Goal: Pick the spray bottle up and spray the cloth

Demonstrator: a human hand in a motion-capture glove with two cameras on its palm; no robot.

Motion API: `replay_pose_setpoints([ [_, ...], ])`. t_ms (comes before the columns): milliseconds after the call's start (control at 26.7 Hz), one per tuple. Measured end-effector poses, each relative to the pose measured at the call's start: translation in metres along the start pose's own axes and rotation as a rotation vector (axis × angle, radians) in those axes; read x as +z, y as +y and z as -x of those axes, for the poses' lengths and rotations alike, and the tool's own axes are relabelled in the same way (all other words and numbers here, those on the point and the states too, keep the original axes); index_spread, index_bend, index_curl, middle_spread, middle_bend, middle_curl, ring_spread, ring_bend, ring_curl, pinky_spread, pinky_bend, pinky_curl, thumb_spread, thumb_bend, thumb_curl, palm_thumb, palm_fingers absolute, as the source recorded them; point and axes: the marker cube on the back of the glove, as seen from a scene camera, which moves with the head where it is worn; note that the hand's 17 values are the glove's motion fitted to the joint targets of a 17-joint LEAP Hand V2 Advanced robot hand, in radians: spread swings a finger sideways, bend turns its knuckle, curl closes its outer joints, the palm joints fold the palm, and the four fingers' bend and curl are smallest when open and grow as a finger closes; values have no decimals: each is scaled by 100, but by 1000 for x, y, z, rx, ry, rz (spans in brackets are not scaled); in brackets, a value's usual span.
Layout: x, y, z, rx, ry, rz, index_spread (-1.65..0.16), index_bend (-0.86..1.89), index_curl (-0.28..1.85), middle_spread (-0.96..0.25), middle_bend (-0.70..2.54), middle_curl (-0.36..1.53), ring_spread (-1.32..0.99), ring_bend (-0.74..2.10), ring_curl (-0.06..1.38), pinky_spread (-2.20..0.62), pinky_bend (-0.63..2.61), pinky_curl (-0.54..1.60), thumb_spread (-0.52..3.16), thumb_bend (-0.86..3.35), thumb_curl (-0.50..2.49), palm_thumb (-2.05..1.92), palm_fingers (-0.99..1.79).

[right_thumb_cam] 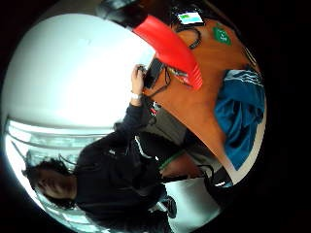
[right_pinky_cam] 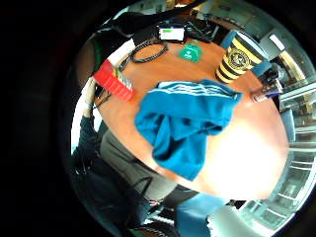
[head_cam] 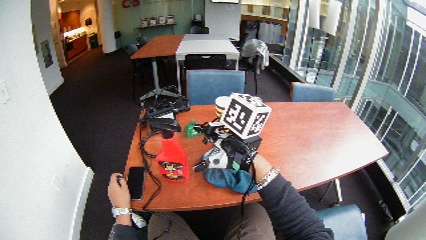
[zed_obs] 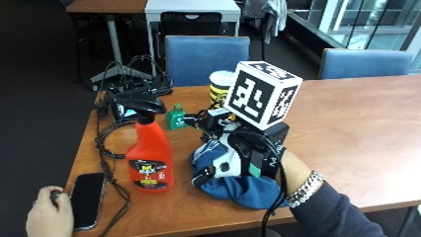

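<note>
Smooth wooden tabletop (zed_obs: 368,123) carried a red plastic bottle (zed_obs: 150,158) beside rumpled blue cloth (zed_obs: 240,190); my grip (zed_obs: 240,153) hovered above the cloth, fingers' state untellable.

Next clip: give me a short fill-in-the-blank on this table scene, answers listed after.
1. The red plastic spray bottle stands ____ on the wooden table.
2. The gloved right hand is above the crumpled ____ cloth.
3. The black smartphone lies beside the person's ____ hand.

Missing words: upright; blue; bare
</note>
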Motion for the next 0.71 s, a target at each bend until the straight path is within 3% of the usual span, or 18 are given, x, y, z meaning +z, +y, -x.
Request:
replay_pose_setpoints([
  [712, 28, 66, 56, -113, 168, 49, -39, 15, 27, -7, 23, 36, -4, 35, 33, 23, 30, 34, 94, -4, 37, 35, 38],
])
